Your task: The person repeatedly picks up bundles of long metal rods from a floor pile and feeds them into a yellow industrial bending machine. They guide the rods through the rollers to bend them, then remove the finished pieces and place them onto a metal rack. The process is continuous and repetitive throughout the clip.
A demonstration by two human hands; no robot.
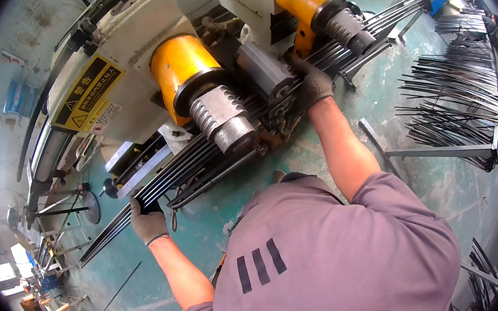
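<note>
While both gloved hands grip the same bundle of dark metal rods (200, 155), the left hand (147, 219) is curled shut around its lower end and the right hand (314, 83) clamps it farther up. Between the hands, the rods lie under two yellow-capped machine heads (191, 76). Beyond the right hand stands a rack of loose rods (457, 95).

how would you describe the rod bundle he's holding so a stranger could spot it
Start at the big cream machine with two yellow cylinders. Below them runs the bundle of long dark rods, gripped by the left hand and right hand. Unlike the rods on the rack, it lies in the machine.
</note>
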